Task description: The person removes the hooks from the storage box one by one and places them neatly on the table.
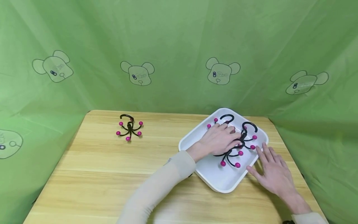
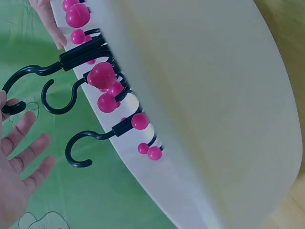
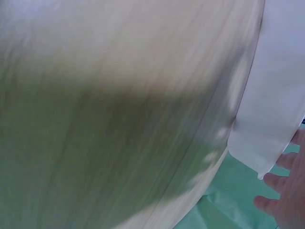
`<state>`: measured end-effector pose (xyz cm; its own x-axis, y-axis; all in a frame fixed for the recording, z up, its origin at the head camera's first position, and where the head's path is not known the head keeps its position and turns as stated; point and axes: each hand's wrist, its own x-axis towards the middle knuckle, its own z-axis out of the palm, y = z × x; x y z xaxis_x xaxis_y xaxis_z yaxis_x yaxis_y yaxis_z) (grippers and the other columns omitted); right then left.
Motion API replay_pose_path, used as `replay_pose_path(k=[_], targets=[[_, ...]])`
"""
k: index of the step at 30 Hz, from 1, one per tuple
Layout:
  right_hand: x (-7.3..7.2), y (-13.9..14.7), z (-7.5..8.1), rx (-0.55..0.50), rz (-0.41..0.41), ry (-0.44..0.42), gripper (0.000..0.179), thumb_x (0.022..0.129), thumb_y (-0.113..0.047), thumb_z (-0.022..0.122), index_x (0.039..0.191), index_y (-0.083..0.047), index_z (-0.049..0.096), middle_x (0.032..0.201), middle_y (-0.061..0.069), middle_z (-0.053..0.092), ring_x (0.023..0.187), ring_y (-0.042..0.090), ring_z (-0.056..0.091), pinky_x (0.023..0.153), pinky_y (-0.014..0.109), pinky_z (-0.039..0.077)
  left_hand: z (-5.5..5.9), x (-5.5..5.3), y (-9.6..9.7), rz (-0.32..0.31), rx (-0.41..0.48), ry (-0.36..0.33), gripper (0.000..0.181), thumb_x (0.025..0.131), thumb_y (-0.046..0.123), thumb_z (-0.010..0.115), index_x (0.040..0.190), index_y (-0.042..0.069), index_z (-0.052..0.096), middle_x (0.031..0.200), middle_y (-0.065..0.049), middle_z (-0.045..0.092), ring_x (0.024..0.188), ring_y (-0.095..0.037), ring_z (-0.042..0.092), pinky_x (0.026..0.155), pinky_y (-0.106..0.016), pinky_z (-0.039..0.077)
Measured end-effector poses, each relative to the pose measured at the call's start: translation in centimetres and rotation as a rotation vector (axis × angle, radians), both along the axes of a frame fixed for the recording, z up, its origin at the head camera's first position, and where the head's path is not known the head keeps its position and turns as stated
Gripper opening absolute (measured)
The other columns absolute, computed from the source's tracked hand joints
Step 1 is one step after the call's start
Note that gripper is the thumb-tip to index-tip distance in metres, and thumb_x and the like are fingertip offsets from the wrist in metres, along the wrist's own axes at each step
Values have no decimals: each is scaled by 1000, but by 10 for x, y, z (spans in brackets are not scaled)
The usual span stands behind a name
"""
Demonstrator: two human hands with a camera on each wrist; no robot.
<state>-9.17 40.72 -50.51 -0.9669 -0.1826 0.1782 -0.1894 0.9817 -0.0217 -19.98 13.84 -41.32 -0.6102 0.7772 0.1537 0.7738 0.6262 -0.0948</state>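
My left hand (image 1: 219, 138) pinches a pink-tipped hook hanger (image 1: 228, 152) inside the white tray (image 1: 218, 179), scene right; right hand (image 1: 275, 171) spread at its edge. If prongs tangle, lifting could drag the neighbouring hanger (image 1: 243, 136).

At eight o'clock I see the left hand (image 2: 18, 167) pinching a black hook (image 2: 33, 70). Pink balls (image 2: 102, 75) cluster toward ten o'clock in the white tray (image 2: 228, 109).

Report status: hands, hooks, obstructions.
Left hand holding one black hook inside white tray. Right hand at tray's rim. Two more hooks crowd alongside; fourth hook outside, on table.
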Motion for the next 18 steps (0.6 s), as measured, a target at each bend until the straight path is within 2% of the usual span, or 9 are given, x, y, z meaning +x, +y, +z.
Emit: replay_pose_path(k=[7,13,18], targets=[[1,0,1,-7,2,0,98,98,-66,57,167,-4,24,176,25,14,161,52,16,120,73,25,7,3,-10,-12,21,15,39,114,52,31,141,40,55,143,10,62,135,-14,57,112,-36,51],[1,0,1,-7,1,-6,99,98,-66,57,167,-5,22,176,24,13,161,51,16,120,74,25,15,5,-21,-15,30,25,40,114,52,31,142,39,56,144,9,62,136,-16,57,118,-42,48],[1,-1,2,-8,-2,-7,99,98,-66,57,167,-5,22,176,25,13,161,52,16,121,74,25,22,6,-32,-46,33,69,38,114,50,33,138,37,59,133,8,65,126,-16,61,114,-37,51]])
